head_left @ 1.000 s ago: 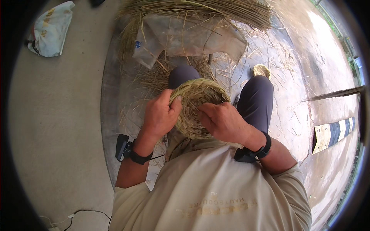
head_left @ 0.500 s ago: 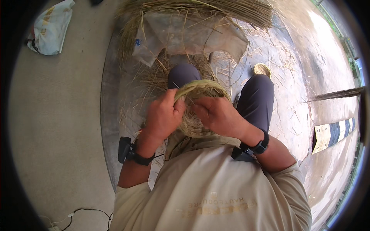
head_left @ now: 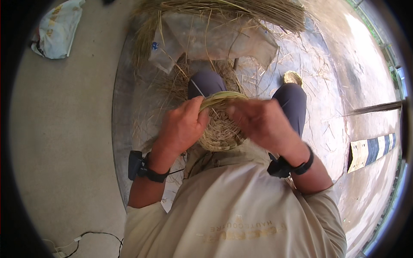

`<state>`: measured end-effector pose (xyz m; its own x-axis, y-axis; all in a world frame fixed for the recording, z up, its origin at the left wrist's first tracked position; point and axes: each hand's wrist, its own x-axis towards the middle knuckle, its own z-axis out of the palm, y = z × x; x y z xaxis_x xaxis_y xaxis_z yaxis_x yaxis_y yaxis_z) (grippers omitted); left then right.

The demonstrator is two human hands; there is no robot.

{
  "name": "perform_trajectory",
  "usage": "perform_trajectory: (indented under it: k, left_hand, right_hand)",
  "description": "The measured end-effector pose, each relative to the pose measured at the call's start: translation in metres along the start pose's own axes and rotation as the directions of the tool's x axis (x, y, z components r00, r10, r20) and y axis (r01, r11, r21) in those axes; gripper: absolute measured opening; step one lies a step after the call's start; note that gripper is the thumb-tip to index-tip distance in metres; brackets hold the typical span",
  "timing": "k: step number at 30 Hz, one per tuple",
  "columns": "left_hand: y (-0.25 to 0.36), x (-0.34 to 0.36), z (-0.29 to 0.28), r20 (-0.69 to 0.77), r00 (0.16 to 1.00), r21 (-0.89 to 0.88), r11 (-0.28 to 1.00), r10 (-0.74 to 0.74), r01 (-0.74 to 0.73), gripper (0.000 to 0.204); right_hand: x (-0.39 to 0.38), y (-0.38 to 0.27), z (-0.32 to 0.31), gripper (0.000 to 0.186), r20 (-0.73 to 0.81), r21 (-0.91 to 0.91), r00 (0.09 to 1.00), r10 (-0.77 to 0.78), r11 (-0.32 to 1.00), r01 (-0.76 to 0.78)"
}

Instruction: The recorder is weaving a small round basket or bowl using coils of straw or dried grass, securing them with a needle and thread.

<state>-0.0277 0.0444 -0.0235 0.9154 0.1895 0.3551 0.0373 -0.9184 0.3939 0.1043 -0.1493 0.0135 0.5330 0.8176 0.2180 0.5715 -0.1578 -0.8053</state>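
Observation:
A round woven straw basket (head_left: 221,133) sits between my legs, just in front of my body. My left hand (head_left: 183,127) is closed on its left rim, thumb on the inside. A thin pale strip (head_left: 196,87) sticks up from the rim beside my left fingertips. Over the basket's right side is my right hand (head_left: 262,122), smeared by motion; whether its fingers grip anything I cannot tell, and it hides that part of the rim.
A long straw bundle (head_left: 254,13) and translucent plastic sheet (head_left: 215,38) lie ahead over a low support, with loose straw below. A small woven piece (head_left: 292,77) is beyond my right knee. A white bag (head_left: 56,30) lies far left, a striped board (head_left: 372,150) right, cables lower left.
My right hand has moved right, from inside the basket to its right rim, and is now blurred. The pale strip now stands out above the rim. My left hand keeps its hold.

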Motion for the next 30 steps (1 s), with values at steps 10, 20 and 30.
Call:
perform_trajectory:
  k: [10,20,30]
  left_hand:
    - [0.022,0.02,0.007,0.101,0.966,0.065,0.967,0.24,-0.247,0.026]
    - [0.018,0.019,0.0,0.145,0.964,0.025,0.973,0.223,-0.228,0.031]
    - [-0.015,0.013,-0.051,0.145,0.983,0.022,0.992,0.116,-0.12,0.029]
  right_hand:
    - [0.073,0.046,-0.009,0.023,0.091,0.044,0.994,-0.064,0.997,0.061]
    - [0.059,0.023,-0.026,0.036,0.053,0.92,0.937,0.345,0.349,-0.18]
    - [0.013,0.077,-0.133,0.034,-0.347,0.87,0.888,0.301,0.457,0.185]
